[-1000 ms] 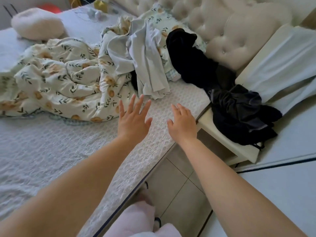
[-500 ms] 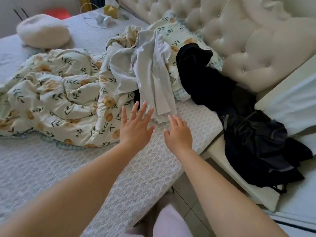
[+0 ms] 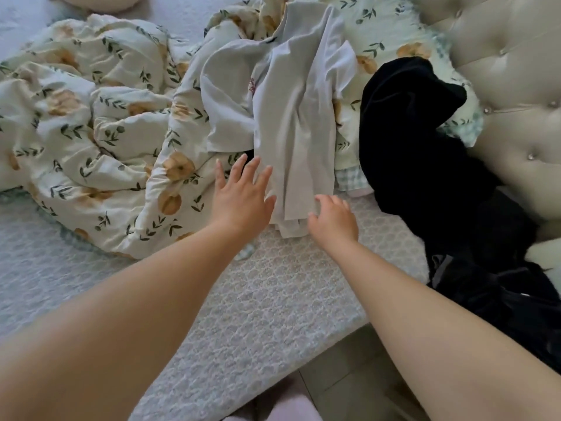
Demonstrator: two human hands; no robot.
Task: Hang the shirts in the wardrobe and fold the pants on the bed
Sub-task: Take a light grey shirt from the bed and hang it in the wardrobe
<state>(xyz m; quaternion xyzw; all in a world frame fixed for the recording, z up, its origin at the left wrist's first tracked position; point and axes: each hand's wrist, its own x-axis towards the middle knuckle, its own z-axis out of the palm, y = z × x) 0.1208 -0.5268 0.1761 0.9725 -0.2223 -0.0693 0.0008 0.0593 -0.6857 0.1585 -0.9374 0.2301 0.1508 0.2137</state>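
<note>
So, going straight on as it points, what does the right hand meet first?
Probably the lower end of the pale grey garment, beyond the right hand; depth is unclear, it may already touch.

Words and numbers: none can be read.
Gray clothes (image 3: 291,117): a tiny red mark by the fold, too small to read.
Blanket (image 3: 91,117): only a print of green leaves and yellow flowers.
Black clothes (image 3: 409,132): plain dark cloth.

One head-worn camera looks forward and steeply down, from close above the near edge of the white lace-patterned bed (image 3: 273,299).
</note>
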